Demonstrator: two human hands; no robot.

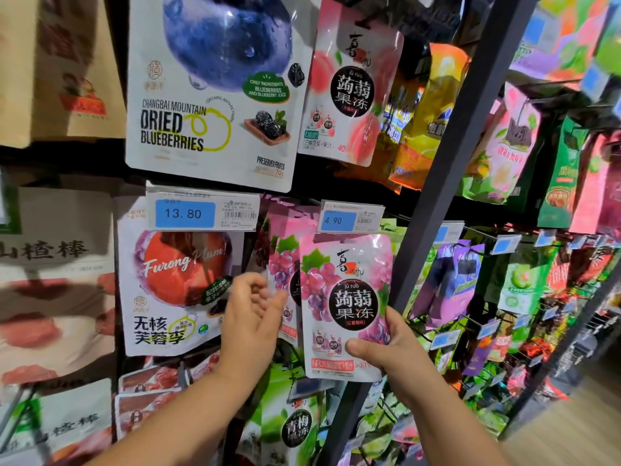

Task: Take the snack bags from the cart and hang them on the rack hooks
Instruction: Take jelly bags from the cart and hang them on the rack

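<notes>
Two hands are raised side by side. Left of the left hand (252, 317) hangs a plum bag (174, 280). That hand is relaxed, fingers loose, gripping nothing, at the edge of the hung grape bags (282, 264). Just to its right, the right hand (386, 344) pinches the grape snack bag (346, 297) by its lower corner, upright, below the 4.90 price tag (351, 218).

Pink grape-printed snack bag (346, 304) — blue price tags (184, 214) — white blueberry bag (215, 92).

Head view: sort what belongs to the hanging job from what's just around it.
Job: grape jelly bag, gripped by right hand; left hand by hung grape bags.
Just there: dried blueberries bag, Furong plum bag, peach jelly bag, 13.80 tag.
</notes>
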